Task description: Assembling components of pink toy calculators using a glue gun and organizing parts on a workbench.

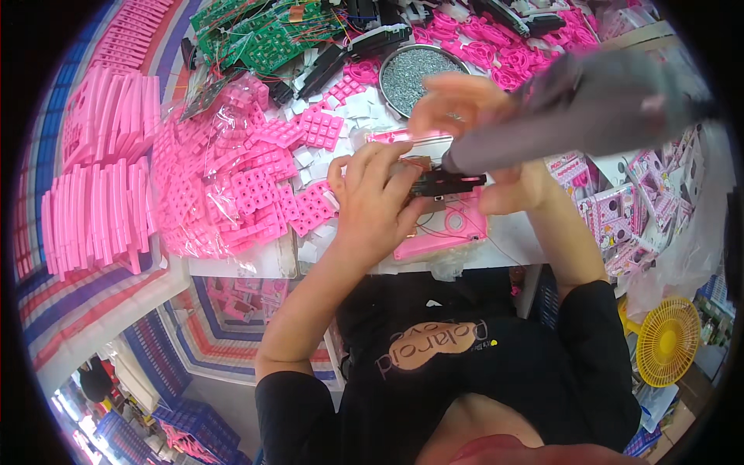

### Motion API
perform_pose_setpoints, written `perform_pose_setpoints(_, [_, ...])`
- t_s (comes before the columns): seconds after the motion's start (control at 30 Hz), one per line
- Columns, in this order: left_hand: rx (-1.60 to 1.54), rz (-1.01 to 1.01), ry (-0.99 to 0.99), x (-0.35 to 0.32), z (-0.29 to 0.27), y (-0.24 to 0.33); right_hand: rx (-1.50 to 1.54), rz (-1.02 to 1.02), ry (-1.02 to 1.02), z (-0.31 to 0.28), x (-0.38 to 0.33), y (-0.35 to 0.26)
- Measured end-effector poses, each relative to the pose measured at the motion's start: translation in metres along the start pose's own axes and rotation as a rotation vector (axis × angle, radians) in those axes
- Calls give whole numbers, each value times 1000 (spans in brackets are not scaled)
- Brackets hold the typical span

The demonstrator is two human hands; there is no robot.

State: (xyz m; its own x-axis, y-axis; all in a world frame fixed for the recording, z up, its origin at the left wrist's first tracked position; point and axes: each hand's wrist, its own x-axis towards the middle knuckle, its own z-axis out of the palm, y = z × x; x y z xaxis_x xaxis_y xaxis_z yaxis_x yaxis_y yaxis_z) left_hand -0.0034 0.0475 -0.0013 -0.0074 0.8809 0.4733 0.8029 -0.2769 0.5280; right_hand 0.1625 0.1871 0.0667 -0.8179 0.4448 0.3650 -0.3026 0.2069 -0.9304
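My left hand (370, 203) rests over a pink plastic case (442, 239) on the table, thumb and fingers closed on a black plastic part (451, 184) that lies across it. Thin wires run out over the case. A dark electric screwdriver (581, 112), smeared by motion, slants in from the right with its narrow end close above the black part. Behind it is my right hand (518, 186), its fingertips showing above the tool and its thumb below. The screwdriver's body hides the palm, so I cannot tell whether the hand grips it.
A round dish of small screws (415, 70) stands beyond my hands. Pink keypads (256, 186) are heaped left, beside stacked pink panels (97, 213). Green circuit boards (271, 39) lie at the back left, pink parts (480, 46) at the back. Printed pieces (620, 209) and a yellow fan (668, 342) are right.
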Motion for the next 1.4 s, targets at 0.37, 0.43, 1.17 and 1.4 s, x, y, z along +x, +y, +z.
perform_pose_setpoints(0.37, [-93, -201, 122, -18, 6, -7, -814, 218, -102, -24, -19, 19])
perform_pose_setpoints(0.43, [-53, -175, 106, -22, 7, -5, -733, 400, -142, -31, -2, 21])
perform_pose_setpoints(1.17, [-33, -175, -287, 50, -19, -17, -952, -13, -32, -31, -27, 57])
perform_pose_setpoints(1.4, [386, -4, -273, 128, 47, -64, -951, 239, -15, -32, -43, 25])
